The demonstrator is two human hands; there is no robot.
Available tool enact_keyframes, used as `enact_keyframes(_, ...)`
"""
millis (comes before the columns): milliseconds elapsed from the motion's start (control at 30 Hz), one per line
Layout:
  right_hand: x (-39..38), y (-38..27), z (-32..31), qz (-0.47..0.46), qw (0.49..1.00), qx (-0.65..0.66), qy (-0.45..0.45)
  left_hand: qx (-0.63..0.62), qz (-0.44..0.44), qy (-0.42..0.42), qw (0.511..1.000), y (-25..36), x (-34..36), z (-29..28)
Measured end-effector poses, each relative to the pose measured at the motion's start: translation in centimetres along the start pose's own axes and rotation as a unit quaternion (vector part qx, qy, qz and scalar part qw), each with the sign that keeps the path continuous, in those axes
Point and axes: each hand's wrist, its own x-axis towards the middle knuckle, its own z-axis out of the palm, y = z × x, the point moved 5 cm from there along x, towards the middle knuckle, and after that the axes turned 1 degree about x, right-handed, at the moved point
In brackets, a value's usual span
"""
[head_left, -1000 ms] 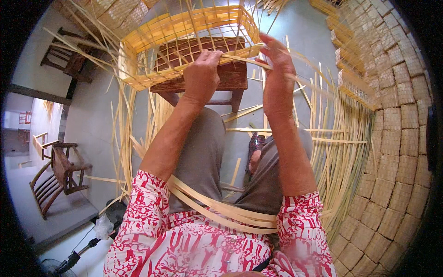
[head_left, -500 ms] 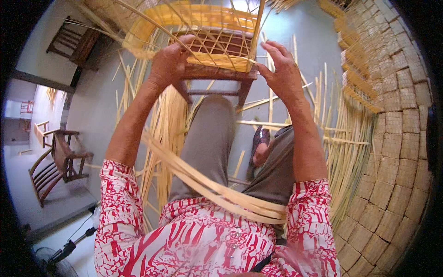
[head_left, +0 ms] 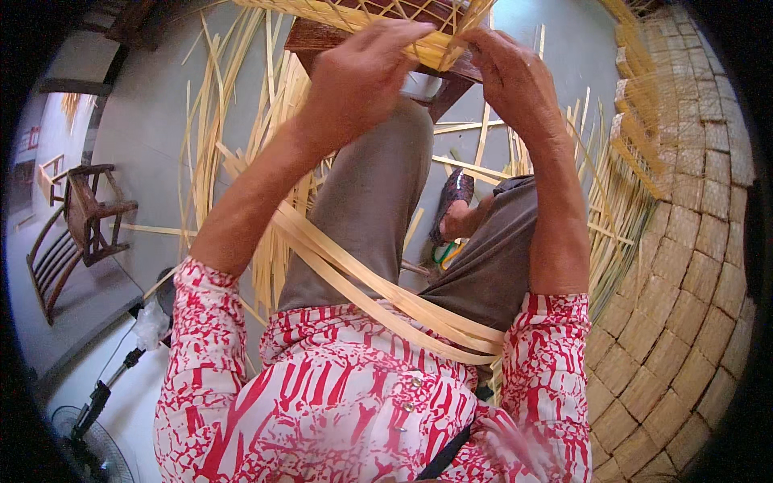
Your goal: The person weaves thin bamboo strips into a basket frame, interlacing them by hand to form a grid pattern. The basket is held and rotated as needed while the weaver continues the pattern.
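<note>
A yellow woven bamboo-strip basket (head_left: 334, 16) with open lattice sides rests on a dark reddish wooden stool (head_left: 310, 38) at the top of the view; its far part is cut off. My left hand (head_left: 366, 76) is closed, fingers pinched on the basket's near lower edge, just left of the corner. At that corner my right hand (head_left: 515, 84) bends its fingers round the strips and grips them. The exact strips between my fingertips are too small to make out. Several long pale bamboo strips (head_left: 386, 302) lie across my lap.
Loose bamboo strips (head_left: 278, 105) are strewn over the grey floor on both sides of my legs. Stacked woven pieces (head_left: 676, 241) line the right side. Far left are a dark wooden chair (head_left: 88, 213) and, below it, a fan (head_left: 84, 443).
The basket and stool now sit higher in the view. My left hand has shifted right toward the corner, and my right hand, its fingers spread before, has closed on the corner.
</note>
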Motion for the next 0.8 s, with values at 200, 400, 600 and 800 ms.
enact_keyframes(200,0.9,-1.5,1.6,-0.035,0.999,0.030,-0.014,0.005,-0.225,-0.070,0.972,-1.6,1.8,2.3)
enact_keyframes(400,1.0,-1.0,1.8,-0.030,0.999,0.016,-0.019,-0.058,-0.163,-0.032,0.984,-1.9,3.0,1.8)
enact_keyframes(600,1.0,-0.6,2.0,-0.008,0.999,0.014,-0.035,-0.087,-0.154,-0.059,0.982,-0.8,3.5,1.9)
enact_keyframes(800,1.1,-1.0,1.5,-0.022,0.999,0.003,-0.026,-0.038,-0.116,-0.040,0.992,-1.6,3.2,1.8)
